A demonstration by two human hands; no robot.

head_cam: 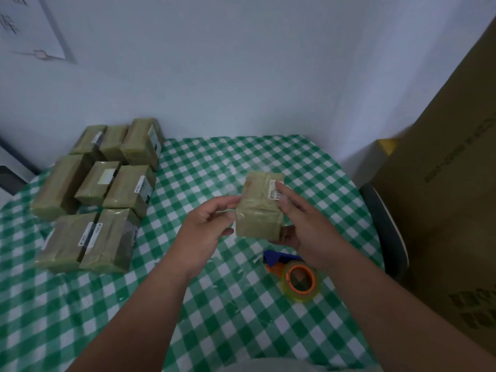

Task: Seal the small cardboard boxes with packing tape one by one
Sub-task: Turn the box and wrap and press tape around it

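Small box [259, 208] held above desk [214, 304], gripped between left hand [204, 232] and right hand [303, 224]; tape seemingly smoothed down. Next likely: box set beside sealed stack [102, 194]; tape dispenser [295, 275] left lying nearby.

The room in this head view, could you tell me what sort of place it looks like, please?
Probably a home packing corner rather than a warehouse: a table under a green checked cloth, taped small boxes stacked on it, and a tape dispenser beside a large carton.
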